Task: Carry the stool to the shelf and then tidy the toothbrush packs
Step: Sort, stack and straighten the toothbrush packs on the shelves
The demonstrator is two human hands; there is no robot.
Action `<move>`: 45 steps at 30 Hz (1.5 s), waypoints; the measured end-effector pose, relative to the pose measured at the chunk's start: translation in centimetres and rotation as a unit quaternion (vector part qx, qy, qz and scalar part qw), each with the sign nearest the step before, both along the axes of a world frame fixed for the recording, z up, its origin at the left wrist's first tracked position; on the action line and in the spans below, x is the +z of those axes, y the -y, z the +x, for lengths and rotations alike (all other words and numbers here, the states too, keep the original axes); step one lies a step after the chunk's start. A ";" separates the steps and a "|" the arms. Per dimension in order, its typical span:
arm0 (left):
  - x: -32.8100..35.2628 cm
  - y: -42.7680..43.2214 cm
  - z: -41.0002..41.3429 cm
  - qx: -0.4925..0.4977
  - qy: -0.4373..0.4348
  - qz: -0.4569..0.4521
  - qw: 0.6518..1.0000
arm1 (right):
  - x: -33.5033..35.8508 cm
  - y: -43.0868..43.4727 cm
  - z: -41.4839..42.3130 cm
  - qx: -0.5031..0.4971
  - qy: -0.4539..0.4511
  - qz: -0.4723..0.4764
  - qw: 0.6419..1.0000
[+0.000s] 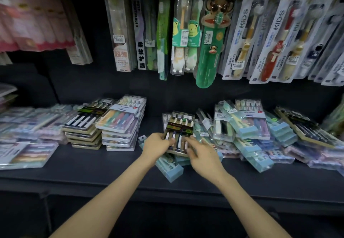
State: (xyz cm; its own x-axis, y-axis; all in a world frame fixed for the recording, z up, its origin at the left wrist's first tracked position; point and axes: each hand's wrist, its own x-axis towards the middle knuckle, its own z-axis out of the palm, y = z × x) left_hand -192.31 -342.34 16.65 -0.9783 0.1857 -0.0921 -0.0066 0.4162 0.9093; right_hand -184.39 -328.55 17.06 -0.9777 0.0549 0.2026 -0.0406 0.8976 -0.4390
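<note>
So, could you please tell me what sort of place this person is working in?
Probably a shop's dental-care aisle: packaged toothbrushes hang above, some bearing price stickers, and stacks of toothbrush packs lie on the dark shelf.

The wide dark shelf board (93, 172) looked matt and smooth, its material unclear. The flat black-and-gold toothbrush pack (179, 126) had a glossy clear plastic front over printed card. The stacked pastel five-brush packs (121, 120) showed the same shiny transparent plastic with a pale card band. The heaped pale-blue toothbrush packs (256, 126) were slick clear plastic over blue card. The hanging white KIDS blister packs (240, 38) wore glossy plastic bubbles on printed card, and the long green monkey-topped toothbrush case (210, 51) looked like smooth, translucent plastic
</note>
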 end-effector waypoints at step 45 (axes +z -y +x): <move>-0.5 17.8 1.8 0.254 -0.367 -0.104 0.889 | -3.3 7.9 -1.1 -0.135 -0.099 0.134 0.977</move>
